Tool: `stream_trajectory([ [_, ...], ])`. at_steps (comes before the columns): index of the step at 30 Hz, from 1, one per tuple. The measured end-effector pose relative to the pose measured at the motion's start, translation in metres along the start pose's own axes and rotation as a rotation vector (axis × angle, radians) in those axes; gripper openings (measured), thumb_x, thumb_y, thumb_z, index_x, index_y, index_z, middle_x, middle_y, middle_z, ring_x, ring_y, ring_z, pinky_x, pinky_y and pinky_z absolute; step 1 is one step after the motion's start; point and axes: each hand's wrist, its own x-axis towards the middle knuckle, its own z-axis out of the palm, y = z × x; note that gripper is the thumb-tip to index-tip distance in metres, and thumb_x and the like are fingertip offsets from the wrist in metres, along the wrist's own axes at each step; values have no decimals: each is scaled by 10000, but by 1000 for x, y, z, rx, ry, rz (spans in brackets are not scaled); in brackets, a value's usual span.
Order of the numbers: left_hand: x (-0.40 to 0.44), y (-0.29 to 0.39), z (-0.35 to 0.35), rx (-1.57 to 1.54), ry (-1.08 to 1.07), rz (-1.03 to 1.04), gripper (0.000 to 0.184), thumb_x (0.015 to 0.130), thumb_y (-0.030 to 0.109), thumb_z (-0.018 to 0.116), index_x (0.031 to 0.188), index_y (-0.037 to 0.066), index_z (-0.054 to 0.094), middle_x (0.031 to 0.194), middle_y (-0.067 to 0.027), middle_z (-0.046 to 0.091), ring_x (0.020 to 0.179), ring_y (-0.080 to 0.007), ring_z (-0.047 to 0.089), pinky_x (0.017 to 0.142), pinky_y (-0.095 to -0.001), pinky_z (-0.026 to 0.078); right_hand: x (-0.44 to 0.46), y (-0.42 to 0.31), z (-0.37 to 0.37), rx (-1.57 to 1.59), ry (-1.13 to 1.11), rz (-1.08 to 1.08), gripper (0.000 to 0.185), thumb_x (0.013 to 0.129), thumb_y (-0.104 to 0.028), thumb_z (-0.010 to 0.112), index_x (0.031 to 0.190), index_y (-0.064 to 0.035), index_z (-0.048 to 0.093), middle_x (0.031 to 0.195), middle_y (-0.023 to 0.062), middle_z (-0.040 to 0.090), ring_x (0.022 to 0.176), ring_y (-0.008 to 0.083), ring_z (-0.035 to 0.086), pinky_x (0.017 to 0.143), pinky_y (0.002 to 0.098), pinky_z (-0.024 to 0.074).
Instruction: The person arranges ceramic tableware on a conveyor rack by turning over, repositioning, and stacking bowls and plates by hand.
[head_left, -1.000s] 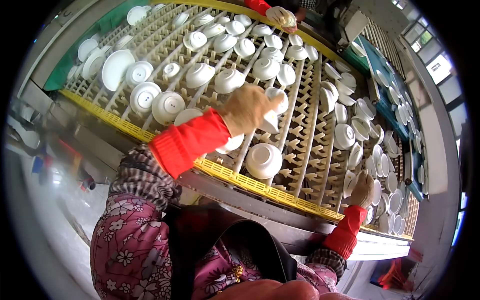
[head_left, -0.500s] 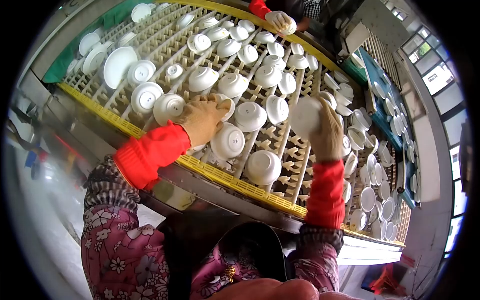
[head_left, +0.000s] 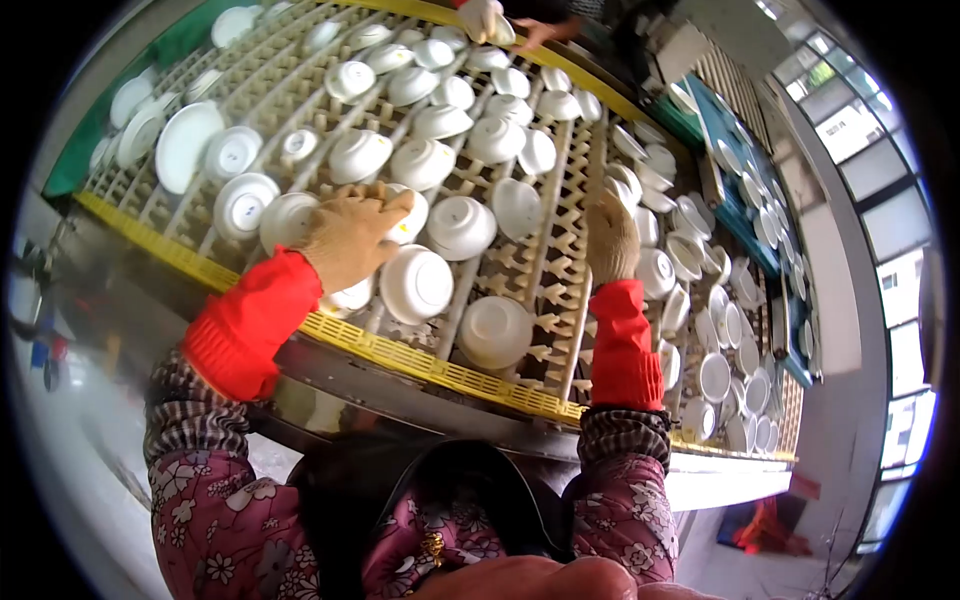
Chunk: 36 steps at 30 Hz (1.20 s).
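My left hand (head_left: 350, 235), in a tan glove with a red cuff, reaches over the pegged conveyor rack (head_left: 560, 270). Its fingers lie against a white bowl with a small yellow mark (head_left: 408, 215). My gloved right hand (head_left: 612, 240) is upright at the right part of the rack, beside tilted dishes; whatever its fingers hold is hidden. Between the hands, a white bowl (head_left: 461, 228) and an oval white bowl (head_left: 516, 208) rest on the pegs. Lower down are an upturned bowl (head_left: 416, 284) and a larger one (head_left: 496, 332) near the yellow edge.
A yellow guard (head_left: 400, 362) runs along the near edge. Several white bowls and plates cover the left and far rack; closely packed dishes (head_left: 714, 377) stand at right. Another person's gloved hand (head_left: 482, 18) is at the far edge. A teal belt (head_left: 722, 165) carries more dishes.
The view has shifted, moving the scene leftward. My right hand came from the right-hand dishes, held a round white dish half a second ago, and that dish no longer shows in it.
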Motion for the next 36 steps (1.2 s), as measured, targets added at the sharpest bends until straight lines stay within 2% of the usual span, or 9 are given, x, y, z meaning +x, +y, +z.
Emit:
stream_trajectory([
  [4, 6, 6, -4, -40, 3, -23, 539, 966, 159, 762, 1472, 42, 616, 1464, -239, 687, 1369, -442, 630, 1175, -527, 474, -33, 74, -54, -346, 357, 49, 786, 937, -485, 845, 1518, 12, 664, 1413, 301, 741, 1312, 439, 722, 1125, 490, 556],
  [7, 9, 7, 2, -20, 69, 23, 576, 965, 221, 778, 1487, 61, 595, 1294, -223, 726, 1269, -427, 669, 1073, -521, 535, -48, 105, -87, -391, 188, 231, 923, 884, -540, 873, 1572, 17, 612, 1501, 287, 699, 1399, 438, 668, 1199, 506, 514],
  [16, 9, 55, -27, -195, 247, 258, 601, 940, 292, 819, 1426, -22, 659, 1333, -209, 738, 1239, -411, 674, 1111, -494, 515, 20, 46, -41, -263, 79, 99, 771, 904, -561, 831, 1444, -26, 701, 1342, 286, 765, 1271, 466, 722, 1118, 525, 548],
  [22, 10, 47, -22, -343, 353, 289, 515, 924, 227, 816, 1350, -42, 706, 1131, -213, 715, 1058, -422, 648, 943, -499, 515, 72, 34, 0, -555, -22, 353, 534, 1034, -378, 725, 1467, -85, 616, 1282, 277, 802, 1241, 446, 771, 1024, 557, 606],
  [23, 9, 45, -18, -358, 363, 283, 509, 926, 228, 816, 1342, -44, 705, 1131, -213, 715, 1057, -421, 647, 943, -497, 514, 70, 33, -9, -612, -62, 204, 505, 1035, -364, 719, 1450, -88, 633, 1279, 265, 805, 1220, 438, 778, 1014, 552, 611],
  [29, 12, 59, -15, -462, 333, 187, 662, 944, 294, 880, 1457, -57, 653, 1293, -239, 738, 1163, -418, 700, 1050, -480, 543, 42, 59, -29, -242, 370, -286, 445, 1045, -136, 692, 1489, -131, 720, 1299, 201, 812, 1107, 385, 811, 977, 479, 643],
  [32, 35, 81, 19, -671, 461, 166, 872, 967, 476, 889, 1588, -43, 564, 1363, -278, 738, 1223, -416, 730, 1078, -477, 582, 12, 29, -9, 348, 88, -145, 436, 1070, -2, 691, 1486, -124, 738, 1281, 140, 826, 1096, 278, 816, 966, 390, 673],
  [34, 46, 108, 13, -689, 473, 90, 708, 993, 389, 875, 1554, 21, 647, 1370, -239, 757, 1239, -377, 737, 1052, -437, 600, -28, -19, 2, 536, -13, -109, 428, 1039, -84, 764, 1465, -84, 733, 1296, 223, 805, 1126, 310, 811, 981, 407, 665],
  [36, 49, 125, -2, -869, 196, -211, 533, 1012, 293, 838, 1482, 69, 724, 1363, -202, 772, 1233, -331, 747, 1058, -411, 603, -57, -85, -16, 526, -320, -61, 445, 1083, -73, 739, 1526, -63, 706, 1410, 163, 768, 1236, 256, 760, 1101, 399, 621],
])
